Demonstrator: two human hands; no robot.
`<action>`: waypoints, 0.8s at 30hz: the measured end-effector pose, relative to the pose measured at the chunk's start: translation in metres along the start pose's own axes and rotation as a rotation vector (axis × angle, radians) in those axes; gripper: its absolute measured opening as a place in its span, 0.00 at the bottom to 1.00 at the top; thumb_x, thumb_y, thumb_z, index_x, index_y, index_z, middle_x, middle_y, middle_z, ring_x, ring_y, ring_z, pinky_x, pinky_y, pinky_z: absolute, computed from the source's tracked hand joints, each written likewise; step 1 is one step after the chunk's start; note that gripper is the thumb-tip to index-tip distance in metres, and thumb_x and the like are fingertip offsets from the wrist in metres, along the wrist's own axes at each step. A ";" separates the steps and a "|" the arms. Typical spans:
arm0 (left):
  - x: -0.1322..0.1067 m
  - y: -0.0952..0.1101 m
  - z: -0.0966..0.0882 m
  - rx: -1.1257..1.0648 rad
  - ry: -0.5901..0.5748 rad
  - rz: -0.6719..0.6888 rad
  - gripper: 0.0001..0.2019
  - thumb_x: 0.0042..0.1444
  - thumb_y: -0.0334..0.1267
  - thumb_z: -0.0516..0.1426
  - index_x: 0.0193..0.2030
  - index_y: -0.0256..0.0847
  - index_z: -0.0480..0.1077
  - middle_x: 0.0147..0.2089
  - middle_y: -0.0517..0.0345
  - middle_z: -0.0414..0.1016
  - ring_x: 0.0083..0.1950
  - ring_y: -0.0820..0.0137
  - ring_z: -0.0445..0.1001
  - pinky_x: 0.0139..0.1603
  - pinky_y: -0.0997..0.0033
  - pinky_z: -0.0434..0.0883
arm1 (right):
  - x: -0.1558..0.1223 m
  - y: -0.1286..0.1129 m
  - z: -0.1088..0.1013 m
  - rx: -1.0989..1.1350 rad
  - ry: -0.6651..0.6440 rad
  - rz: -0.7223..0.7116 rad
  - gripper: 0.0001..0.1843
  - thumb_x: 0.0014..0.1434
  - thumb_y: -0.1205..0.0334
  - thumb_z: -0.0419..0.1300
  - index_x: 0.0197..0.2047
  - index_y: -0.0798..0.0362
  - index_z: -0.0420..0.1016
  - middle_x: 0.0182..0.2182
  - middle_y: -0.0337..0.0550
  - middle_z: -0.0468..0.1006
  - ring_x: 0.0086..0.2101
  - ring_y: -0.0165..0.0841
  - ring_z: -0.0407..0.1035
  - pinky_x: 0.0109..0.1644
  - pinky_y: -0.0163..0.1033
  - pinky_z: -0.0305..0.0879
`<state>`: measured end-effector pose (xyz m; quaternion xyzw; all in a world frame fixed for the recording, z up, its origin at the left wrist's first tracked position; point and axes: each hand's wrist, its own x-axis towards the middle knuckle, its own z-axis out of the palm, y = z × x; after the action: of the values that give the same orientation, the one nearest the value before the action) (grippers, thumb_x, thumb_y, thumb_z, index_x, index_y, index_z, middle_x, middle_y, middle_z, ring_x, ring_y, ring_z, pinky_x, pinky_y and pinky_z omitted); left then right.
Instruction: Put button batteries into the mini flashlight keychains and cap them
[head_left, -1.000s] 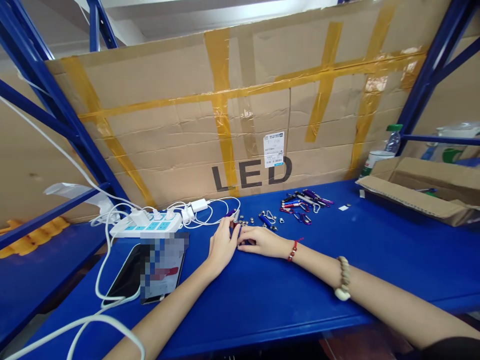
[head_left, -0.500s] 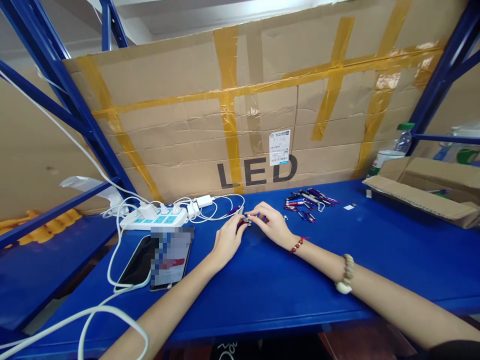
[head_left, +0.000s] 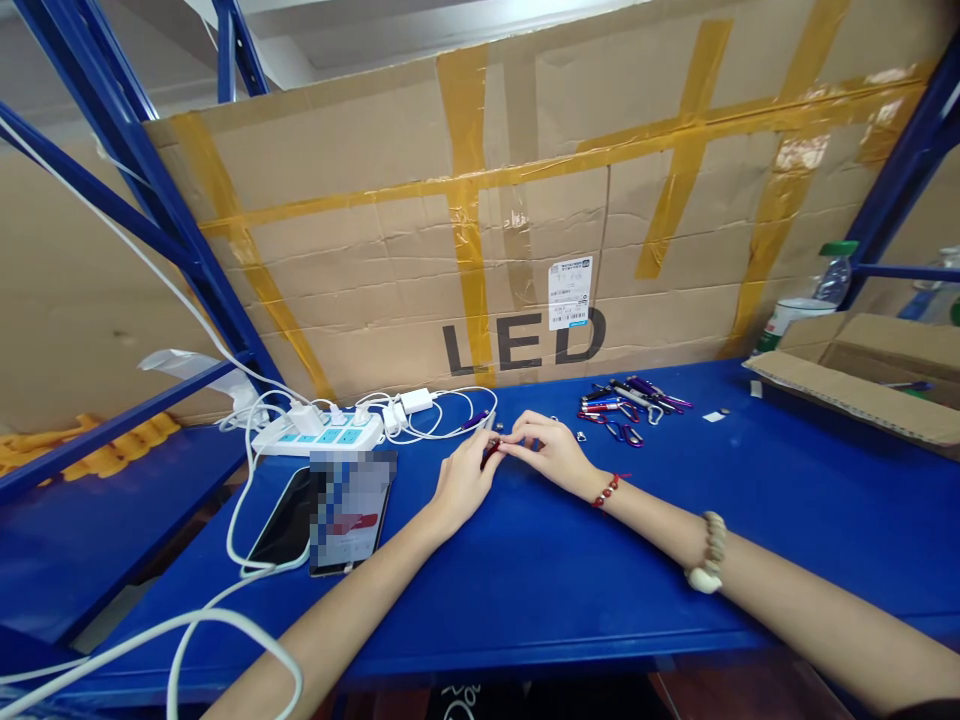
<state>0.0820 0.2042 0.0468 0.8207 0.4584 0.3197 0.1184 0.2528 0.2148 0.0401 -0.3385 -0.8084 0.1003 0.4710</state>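
Observation:
My left hand [head_left: 463, 482] is closed around a small dark red tube [head_left: 490, 453], which looks like one of the keychain flashlights in the pile. Most of the tube is hidden by the fingers. My right hand [head_left: 551, 452] pinches at the tube's upper end, thumb and index fingertips meeting those of the left. Whatever lies between the right fingertips is too small to make out. Just beyond the right hand is a pile of keychain flashlights [head_left: 611, 405] with carabiner clips. A tiny metal piece [head_left: 581, 436] lies beside that hand.
Left of the hands are a white power strip [head_left: 319, 436] with tangled cables, a phone [head_left: 281, 525] and a second screen device [head_left: 352, 520]. A purple pen-like tube [head_left: 474, 420] lies by the cables. An open cardboard box [head_left: 855, 385] and a bottle [head_left: 834, 272] stand right. Cardboard [head_left: 360, 290] walls the back.
The view has shifted slightly, moving the scene rightward. My right fingertips have closed in against the left ones, and the shiny bits seen between them before no longer show there.

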 end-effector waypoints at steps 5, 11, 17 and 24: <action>0.000 -0.002 0.000 0.009 -0.011 0.006 0.07 0.59 0.37 0.49 0.44 0.45 0.63 0.46 0.63 0.71 0.47 0.71 0.69 0.40 0.74 0.64 | 0.001 0.000 0.001 0.019 -0.042 0.008 0.10 0.57 0.58 0.56 0.31 0.56 0.73 0.31 0.42 0.68 0.26 0.25 0.63 0.30 0.31 0.61; 0.001 -0.002 0.002 0.019 -0.003 -0.021 0.07 0.59 0.37 0.50 0.43 0.45 0.64 0.44 0.62 0.71 0.45 0.71 0.70 0.41 0.74 0.64 | 0.000 0.000 0.000 -0.038 -0.120 0.055 0.10 0.58 0.57 0.55 0.36 0.54 0.72 0.36 0.41 0.69 0.24 0.22 0.63 0.31 0.32 0.61; 0.001 0.001 0.001 0.064 0.031 -0.081 0.07 0.57 0.34 0.50 0.43 0.44 0.63 0.43 0.62 0.71 0.44 0.70 0.69 0.39 0.73 0.63 | 0.000 -0.003 -0.001 -0.094 -0.133 0.089 0.11 0.58 0.56 0.54 0.40 0.52 0.70 0.37 0.39 0.70 0.25 0.22 0.64 0.31 0.31 0.60; 0.001 0.003 -0.001 0.044 0.058 -0.109 0.03 0.56 0.34 0.51 0.38 0.42 0.61 0.39 0.64 0.69 0.38 0.73 0.68 0.34 0.76 0.61 | -0.001 -0.001 -0.002 -0.333 -0.220 0.169 0.12 0.56 0.58 0.57 0.44 0.49 0.71 0.41 0.36 0.69 0.27 0.22 0.65 0.29 0.29 0.57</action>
<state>0.0837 0.2036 0.0498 0.7875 0.5125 0.3260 0.1042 0.2541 0.2136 0.0409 -0.4653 -0.8290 0.0411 0.3075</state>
